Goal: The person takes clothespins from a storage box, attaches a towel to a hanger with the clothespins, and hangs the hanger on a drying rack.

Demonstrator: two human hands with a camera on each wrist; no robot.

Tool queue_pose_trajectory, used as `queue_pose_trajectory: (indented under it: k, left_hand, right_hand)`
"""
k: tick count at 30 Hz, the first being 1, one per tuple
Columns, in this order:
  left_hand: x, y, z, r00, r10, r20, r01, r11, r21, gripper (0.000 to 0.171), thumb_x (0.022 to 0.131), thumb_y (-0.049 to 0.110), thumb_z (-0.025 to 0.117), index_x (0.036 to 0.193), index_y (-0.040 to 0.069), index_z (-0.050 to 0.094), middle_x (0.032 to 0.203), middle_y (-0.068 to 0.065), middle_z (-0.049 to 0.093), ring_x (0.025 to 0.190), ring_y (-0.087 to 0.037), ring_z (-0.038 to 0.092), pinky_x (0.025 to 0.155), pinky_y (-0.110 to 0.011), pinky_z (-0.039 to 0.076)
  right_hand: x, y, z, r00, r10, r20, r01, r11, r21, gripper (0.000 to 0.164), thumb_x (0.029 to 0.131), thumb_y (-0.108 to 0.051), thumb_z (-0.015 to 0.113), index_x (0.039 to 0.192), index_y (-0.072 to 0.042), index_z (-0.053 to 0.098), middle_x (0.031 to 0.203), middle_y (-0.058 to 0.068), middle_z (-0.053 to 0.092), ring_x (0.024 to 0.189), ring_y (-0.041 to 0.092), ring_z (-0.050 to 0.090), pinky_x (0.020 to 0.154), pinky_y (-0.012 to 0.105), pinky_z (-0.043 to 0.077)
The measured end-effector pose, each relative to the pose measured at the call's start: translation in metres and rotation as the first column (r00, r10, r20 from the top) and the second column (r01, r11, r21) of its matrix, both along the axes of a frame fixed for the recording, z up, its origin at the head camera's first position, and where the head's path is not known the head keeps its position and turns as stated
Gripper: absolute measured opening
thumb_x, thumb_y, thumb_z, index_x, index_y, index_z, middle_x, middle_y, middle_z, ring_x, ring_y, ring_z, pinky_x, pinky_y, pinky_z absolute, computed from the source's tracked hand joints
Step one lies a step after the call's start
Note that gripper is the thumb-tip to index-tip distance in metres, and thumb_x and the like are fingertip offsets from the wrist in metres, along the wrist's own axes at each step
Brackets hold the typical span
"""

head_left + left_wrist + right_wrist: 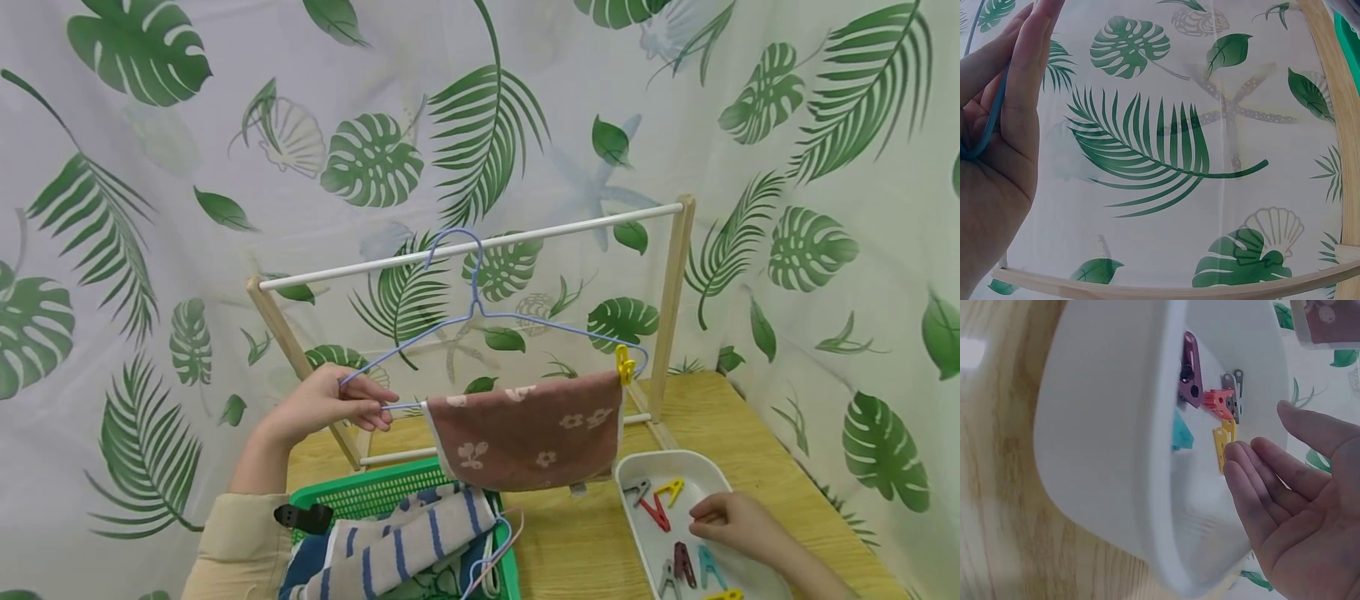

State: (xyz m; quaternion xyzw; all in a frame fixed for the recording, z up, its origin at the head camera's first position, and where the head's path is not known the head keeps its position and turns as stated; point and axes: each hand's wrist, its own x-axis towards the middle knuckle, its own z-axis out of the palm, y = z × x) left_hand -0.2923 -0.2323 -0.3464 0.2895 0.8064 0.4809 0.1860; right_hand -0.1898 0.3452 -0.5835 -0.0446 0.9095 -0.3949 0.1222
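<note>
My left hand (337,400) grips the left end of a blue wire hanger (475,292), whose bar and bend run through the fingers (1022,94). The hook overlaps the rack's white rod; whether it rests on it I cannot tell. A dusty-pink cloth with pale flowers (525,437) hangs folded over the lower bar. One yellow clothespin (625,365) clips it at the right end. My right hand (738,525) hovers with loosely bent fingers over a white tray (628,521) of clothespins. Nothing shows between its fingertips, near a yellow clothespin (1221,450) in the right wrist view.
A wooden rack (671,308) with a white rod (337,271) stands behind the hanger. At the lower left, a green basket (352,502) holds a striped cloth (420,542) and other hangers (506,537). Red (656,514), teal (710,568) and other clothespins lie in the tray.
</note>
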Motion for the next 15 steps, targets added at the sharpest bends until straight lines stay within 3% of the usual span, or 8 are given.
queue_pose_trajectory:
  k: [4, 11, 15]
  left_hand:
    - [-0.002, 0.000, -0.002, 1.000, -0.007, 0.015, 0.007, 1.000, 0.007, 0.029, 0.106, 0.000, 0.062, 0.127, -0.019, 0.066, 0.102, -0.021, 0.081, 0.089, -0.013, 0.081, 0.082, -0.035, 0.069]
    - [-0.007, 0.001, -0.005, 1.000, -0.021, 0.018, 0.021, 1.000, 0.012, 0.029, 0.106, 0.001, 0.061, 0.126, -0.020, 0.067, 0.103, -0.026, 0.080, 0.088, -0.012, 0.081, 0.081, -0.034, 0.069]
    - [-0.010, 0.003, -0.005, 0.999, -0.028, 0.023, 0.028, 1.000, 0.014, 0.028, 0.106, 0.000, 0.062, 0.126, -0.018, 0.067, 0.103, -0.023, 0.081, 0.089, -0.012, 0.081, 0.082, -0.036, 0.069]
  right_hand:
    - [0.000, -0.005, -0.006, 1.000, 0.023, 0.015, -0.023, 1.000, -0.014, 0.026, 0.096, -0.013, 0.078, 0.106, 0.011, 0.074, 0.095, 0.009, 0.079, 0.084, 0.017, 0.073, 0.070, 0.021, 0.059]
    - [-0.001, -0.014, -0.013, 0.998, 0.060, 0.030, -0.059, 0.998, -0.029, 0.023, 0.094, -0.009, 0.079, 0.103, 0.011, 0.074, 0.093, 0.009, 0.078, 0.084, 0.021, 0.073, 0.070, 0.021, 0.059]
    - [0.000, -0.018, -0.016, 0.997, 0.078, 0.000, -0.078, 0.997, -0.019, 0.021, 0.092, -0.008, 0.080, 0.100, 0.010, 0.074, 0.090, 0.008, 0.078, 0.079, 0.013, 0.071, 0.068, 0.021, 0.059]
